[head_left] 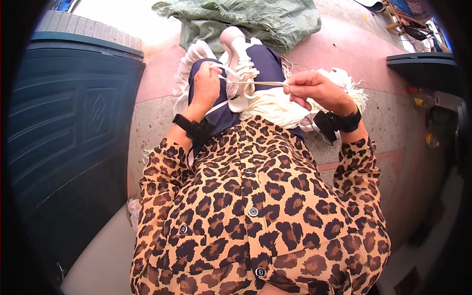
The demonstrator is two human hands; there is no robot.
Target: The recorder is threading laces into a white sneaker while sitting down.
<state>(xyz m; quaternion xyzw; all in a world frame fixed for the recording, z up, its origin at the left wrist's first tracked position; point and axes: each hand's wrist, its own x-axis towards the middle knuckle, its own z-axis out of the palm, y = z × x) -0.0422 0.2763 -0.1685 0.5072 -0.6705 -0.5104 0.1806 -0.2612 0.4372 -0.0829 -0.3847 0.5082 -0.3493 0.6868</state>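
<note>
A white sneaker (238, 55) rests on my lap between my knees, its toe pointing away from me. White laces (260, 83) run out from it to both sides. My left hand (205, 88) is closed on a lace at the shoe's left, with a loose end hanging below. To the right, my right hand (317, 90) pinches the other lace, drawn straight and level from the shoe. A bundle of cream laces (273, 109) lies across my lap under the shoe. More white laces (339, 78) spread beyond my right hand.
A green woven sack (246, 19) lies on the floor beyond my knees. Dark blue panelled doors (78, 108) stand at the left, and another dark door edge (418, 59) at the right. A chair with items (410, 17) is at the far right.
</note>
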